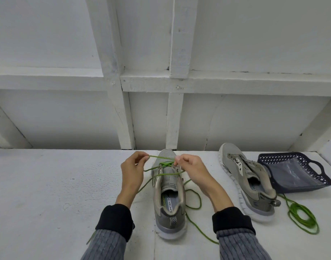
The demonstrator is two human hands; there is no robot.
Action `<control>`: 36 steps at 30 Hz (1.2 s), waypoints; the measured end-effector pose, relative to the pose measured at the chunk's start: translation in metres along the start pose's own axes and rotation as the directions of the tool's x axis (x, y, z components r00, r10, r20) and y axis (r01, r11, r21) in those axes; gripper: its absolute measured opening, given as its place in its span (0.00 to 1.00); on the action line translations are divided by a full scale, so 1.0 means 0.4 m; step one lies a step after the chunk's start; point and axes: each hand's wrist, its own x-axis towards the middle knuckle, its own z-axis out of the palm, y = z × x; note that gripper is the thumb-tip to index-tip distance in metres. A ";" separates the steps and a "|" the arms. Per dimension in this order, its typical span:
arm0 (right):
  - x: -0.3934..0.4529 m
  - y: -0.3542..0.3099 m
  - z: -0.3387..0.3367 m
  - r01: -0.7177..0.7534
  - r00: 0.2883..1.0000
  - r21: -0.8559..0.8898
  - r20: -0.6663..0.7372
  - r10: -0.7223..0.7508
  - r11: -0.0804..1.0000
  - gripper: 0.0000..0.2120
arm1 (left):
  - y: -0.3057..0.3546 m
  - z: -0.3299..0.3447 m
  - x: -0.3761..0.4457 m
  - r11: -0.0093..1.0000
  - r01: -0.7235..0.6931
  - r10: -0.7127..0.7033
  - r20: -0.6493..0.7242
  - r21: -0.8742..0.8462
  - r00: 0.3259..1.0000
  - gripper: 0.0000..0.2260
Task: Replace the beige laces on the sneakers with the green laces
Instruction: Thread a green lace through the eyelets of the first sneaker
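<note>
Green lace (161,157) stretched taut between both hands.

You have one view only: a wide-angle camera on your head, facing forward and down. It looks close over the white tabletop (48,184) from your own side, with both forearms entering at the bottom edge and the white panelled wall (235,119) filling the upper half.

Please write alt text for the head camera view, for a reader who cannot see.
Two hands, left hand and right hand, each pinch a thin green lace over a grey mesh sneaker on a white table. A second grey sneaker, coiled green lace and dark plastic basket lie right.
</note>
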 end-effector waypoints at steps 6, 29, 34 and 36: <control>-0.002 -0.027 -0.042 0.051 0.995 0.411 -0.095 -0.013 0.910 0.11 | -0.062 -0.032 0.021 0.979 0.199 -0.191 -0.153 0.035 0.969 0.03; 0.005 0.047 -0.044 0.089 0.979 -0.177 -0.163 -0.118 0.980 0.11 | 0.007 -0.059 0.014 0.986 0.107 -0.123 -0.122 -0.130 0.985 0.05; 0.005 0.072 -0.058 0.051 0.943 -0.136 -0.320 -0.093 0.989 0.04 | -0.017 -0.085 0.014 0.995 0.101 -0.103 -0.191 -0.020 0.976 0.04; 0.003 0.078 -0.063 0.054 0.933 -0.181 -0.342 -0.114 0.982 0.05 | -0.030 -0.093 0.013 0.993 0.114 -0.115 -0.203 -0.016 0.972 0.04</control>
